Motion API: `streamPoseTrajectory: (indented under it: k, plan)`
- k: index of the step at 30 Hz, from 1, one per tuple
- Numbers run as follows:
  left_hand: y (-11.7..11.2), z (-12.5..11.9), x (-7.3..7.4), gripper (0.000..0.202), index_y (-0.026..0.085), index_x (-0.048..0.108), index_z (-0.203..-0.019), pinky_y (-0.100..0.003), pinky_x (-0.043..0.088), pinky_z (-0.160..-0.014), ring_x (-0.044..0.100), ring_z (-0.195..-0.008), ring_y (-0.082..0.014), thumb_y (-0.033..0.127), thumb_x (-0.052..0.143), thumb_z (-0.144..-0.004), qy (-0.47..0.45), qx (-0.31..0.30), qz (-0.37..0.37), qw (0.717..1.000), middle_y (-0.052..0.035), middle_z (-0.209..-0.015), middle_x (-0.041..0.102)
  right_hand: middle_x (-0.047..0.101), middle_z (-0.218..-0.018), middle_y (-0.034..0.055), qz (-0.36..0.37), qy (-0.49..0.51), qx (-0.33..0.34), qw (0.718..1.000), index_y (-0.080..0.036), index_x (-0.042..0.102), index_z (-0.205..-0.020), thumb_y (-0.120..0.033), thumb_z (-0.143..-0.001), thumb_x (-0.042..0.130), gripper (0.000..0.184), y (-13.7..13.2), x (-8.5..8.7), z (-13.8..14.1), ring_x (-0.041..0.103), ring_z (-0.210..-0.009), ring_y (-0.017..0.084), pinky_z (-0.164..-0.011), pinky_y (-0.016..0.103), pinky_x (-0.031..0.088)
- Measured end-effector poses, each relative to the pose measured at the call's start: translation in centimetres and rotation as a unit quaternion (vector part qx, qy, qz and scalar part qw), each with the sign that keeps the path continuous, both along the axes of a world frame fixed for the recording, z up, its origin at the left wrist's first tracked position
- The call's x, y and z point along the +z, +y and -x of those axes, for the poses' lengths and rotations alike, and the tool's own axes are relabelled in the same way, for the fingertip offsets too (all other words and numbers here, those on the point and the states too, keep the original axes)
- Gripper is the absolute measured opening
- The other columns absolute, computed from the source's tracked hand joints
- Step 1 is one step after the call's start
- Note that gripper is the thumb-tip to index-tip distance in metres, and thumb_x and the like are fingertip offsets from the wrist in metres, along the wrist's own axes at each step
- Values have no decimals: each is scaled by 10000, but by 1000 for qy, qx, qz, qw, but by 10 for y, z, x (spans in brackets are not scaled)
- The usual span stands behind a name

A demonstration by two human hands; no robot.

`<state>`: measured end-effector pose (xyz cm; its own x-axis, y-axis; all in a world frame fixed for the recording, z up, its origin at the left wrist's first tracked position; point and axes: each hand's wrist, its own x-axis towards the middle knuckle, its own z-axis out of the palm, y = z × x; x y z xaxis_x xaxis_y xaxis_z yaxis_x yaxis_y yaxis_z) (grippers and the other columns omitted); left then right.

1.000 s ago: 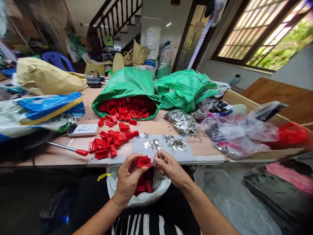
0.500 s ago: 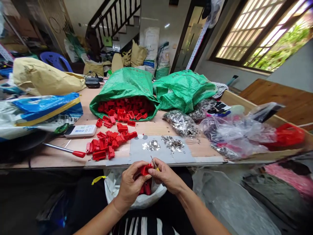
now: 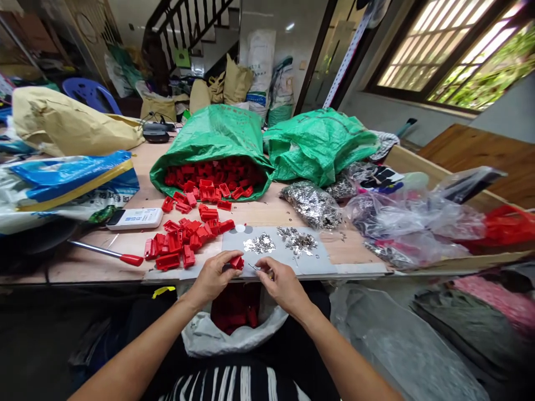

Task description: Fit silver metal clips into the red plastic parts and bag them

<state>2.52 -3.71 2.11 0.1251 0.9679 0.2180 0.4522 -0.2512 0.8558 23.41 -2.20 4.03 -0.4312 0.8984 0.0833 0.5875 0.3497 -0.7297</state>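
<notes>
My left hand point(image 3: 216, 277) pinches a red plastic part point(image 3: 237, 262) at the front edge of the table. My right hand point(image 3: 281, 281) is closed around a small screwdriver point(image 3: 253, 267), its thin metal shaft pointing left toward the part. A gap shows between the tool's tip and the part. Just beyond my hands, two piles of small silvery metal pieces, the left pile point(image 3: 259, 243) and the right pile point(image 3: 298, 241), lie on a grey mat point(image 3: 234, 245). Loose red parts point(image 3: 179, 242) are heaped to the left. Below, a white sack point(image 3: 200, 334) on my lap holds more red parts.
A green sack point(image 3: 221, 125) spills red parts onto the table, with another green sack point(image 3: 317, 142) beside it. A bag of metal pieces point(image 3: 311, 203) and clear plastic bags point(image 3: 393, 214) lie right. A white box point(image 3: 136, 218) and red-handled lever point(image 3: 131, 259) are left.
Both hands have risen from above the lap sack to the table edge and moved apart. The screwdriver has come away from the red part and now points left.
</notes>
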Motion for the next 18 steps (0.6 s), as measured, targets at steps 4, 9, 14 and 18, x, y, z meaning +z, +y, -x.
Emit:
streamPoseTrajectory:
  k: [4,9,14,18]
  plan:
    - [6,2,-4,398,238,636,-1146,-365,473,-946,640,-1026,-208,196,644,-750,16,-15,22,1000,-41,-1084,711,668,-863,23,-12,-11,25,1000,-209,644,-896,-179,-851,556,103,1,-1,3,605,-794,158,-703,261,444]
    - [6,4,-7,387,233,641,-1141,-338,473,-941,642,-1020,-199,219,655,-755,17,-28,22,999,-32,-1096,711,631,-848,21,-28,-20,33,999,-206,654,-885,-152,-838,579,103,3,-3,6,587,-780,145,-705,252,435]
    - [7,5,-7,379,230,641,-1133,-335,474,-929,642,-1004,-200,229,662,-755,19,-31,23,999,-33,-1085,713,621,-857,20,-33,-34,41,998,-203,648,-904,-136,-843,576,116,3,-4,9,582,-784,145,-717,255,439]
    - [8,5,-6,378,231,649,-1118,-343,481,-920,647,-982,-207,233,674,-741,18,-33,28,999,-33,-1063,720,612,-889,29,-45,-52,37,997,-201,631,-900,-128,-856,561,110,1,-4,12,593,-828,154,-761,262,452]
